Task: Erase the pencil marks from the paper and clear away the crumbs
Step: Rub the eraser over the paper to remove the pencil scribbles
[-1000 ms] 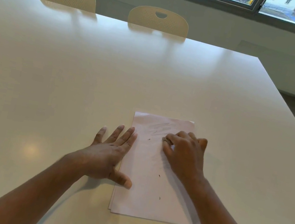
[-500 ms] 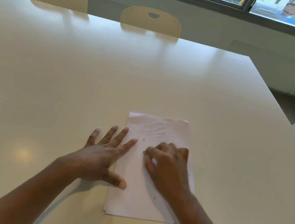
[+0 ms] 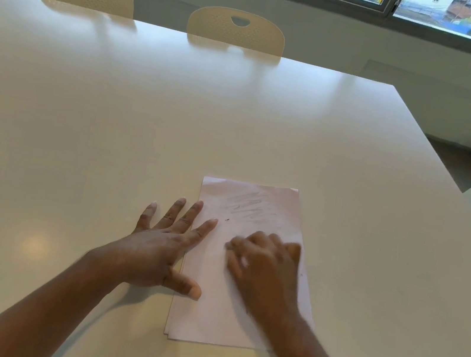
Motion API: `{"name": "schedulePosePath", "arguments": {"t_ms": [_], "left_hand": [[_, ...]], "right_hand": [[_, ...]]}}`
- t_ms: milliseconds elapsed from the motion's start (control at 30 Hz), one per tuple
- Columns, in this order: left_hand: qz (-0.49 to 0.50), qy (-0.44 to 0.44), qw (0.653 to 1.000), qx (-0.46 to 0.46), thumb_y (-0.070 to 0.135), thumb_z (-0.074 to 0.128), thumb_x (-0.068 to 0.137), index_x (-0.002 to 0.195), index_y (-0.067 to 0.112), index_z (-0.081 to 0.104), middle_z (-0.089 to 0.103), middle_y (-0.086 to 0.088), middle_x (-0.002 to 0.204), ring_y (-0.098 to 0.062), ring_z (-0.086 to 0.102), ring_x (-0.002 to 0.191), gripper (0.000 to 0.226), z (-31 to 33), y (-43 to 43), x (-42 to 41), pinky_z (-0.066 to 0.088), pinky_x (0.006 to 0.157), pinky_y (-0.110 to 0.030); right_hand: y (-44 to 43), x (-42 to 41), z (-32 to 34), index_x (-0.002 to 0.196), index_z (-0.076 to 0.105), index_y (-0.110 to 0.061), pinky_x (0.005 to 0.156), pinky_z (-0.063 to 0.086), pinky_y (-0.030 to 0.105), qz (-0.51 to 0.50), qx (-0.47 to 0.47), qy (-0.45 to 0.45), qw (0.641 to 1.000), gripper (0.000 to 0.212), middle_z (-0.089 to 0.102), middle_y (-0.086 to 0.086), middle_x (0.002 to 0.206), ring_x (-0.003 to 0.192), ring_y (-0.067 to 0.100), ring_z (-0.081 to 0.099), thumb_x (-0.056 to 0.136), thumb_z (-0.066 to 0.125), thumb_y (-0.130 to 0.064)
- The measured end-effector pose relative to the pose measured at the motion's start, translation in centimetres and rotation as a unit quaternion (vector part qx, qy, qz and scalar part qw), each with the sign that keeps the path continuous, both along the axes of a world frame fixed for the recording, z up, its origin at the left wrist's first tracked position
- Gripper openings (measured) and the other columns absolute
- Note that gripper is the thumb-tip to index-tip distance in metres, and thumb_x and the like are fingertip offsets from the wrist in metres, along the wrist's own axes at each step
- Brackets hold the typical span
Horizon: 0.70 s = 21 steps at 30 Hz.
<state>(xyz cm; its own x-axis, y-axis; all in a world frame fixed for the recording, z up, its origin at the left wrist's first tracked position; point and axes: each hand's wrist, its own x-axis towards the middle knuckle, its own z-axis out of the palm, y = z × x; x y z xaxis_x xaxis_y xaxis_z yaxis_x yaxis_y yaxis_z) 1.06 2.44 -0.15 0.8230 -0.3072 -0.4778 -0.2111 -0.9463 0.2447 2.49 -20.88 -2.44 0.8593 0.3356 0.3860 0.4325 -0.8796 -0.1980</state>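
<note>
**Right Hand Drawn Back Down the Sheet, Scribble Uncovered**

Moved since the earlier pictures: right hand, from the scribble toward the near half of the paper.

Flat on the white table, long side running away, sheet edges doubled at the near corner.

Step in hand, by judgement: rubbing or sweeping; grey pencil marks mostly left.

Next: return to the marks, short strokes, then brush the dark crumb off.

Left hand: fingers spread wide, pressing the left edge.

Right fingers curled, blurred; any eraser inside cannot be told.
</note>
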Motion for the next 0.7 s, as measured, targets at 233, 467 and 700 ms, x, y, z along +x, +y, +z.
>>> {"name": "schedulePosePath", "arguments": {"t_ms": [233, 467, 700], "left_hand": [[0.002, -0.003, 1.000, -0.005, 0.098, 0.054, 0.071, 0.157, 0.048, -0.031, -0.053, 0.011, 0.157, -0.015, -0.054, 0.142, 0.130, -0.1, 0.0, 0.0, -0.030, 0.118, -0.060], [-0.006, 0.004, 1.000, -0.002, 0.097, 0.052, 0.072, 0.156, 0.047, -0.032, -0.055, 0.011, 0.155, -0.015, -0.055, 0.141, 0.129, 0.1, 0.0, 0.0, -0.028, 0.119, -0.061], [-0.005, 0.002, 1.000, -0.003, 0.099, 0.050, 0.071, 0.155, 0.048, -0.034, -0.055, 0.011, 0.156, -0.014, -0.055, 0.141, 0.129, 0.0, 0.0, 0.0, -0.029, 0.118, -0.061]], "right_hand": [[-1.3, 1.6, 0.5, 0.080, 0.073, -0.030, 0.072, 0.028, 0.038, -0.067, 0.014, 0.008, 0.998, 0.018, 0.067, -0.009, 0.080, 0.078, 0.019, 0.061, 0.092, 0.062, -0.038], [-2.8, 1.8, 0.5, 0.083, 0.074, -0.032, 0.071, 0.024, 0.037, -0.077, -0.020, -0.009, 0.997, 0.015, 0.070, -0.009, 0.082, 0.079, 0.020, 0.062, 0.091, 0.065, -0.041], [-0.6, -0.9, 0.1, 0.081, 0.074, -0.030, 0.072, 0.025, 0.038, -0.014, 0.015, 0.016, 1.000, 0.016, 0.066, -0.011, 0.080, 0.077, 0.015, 0.059, 0.092, 0.065, -0.038]]}}
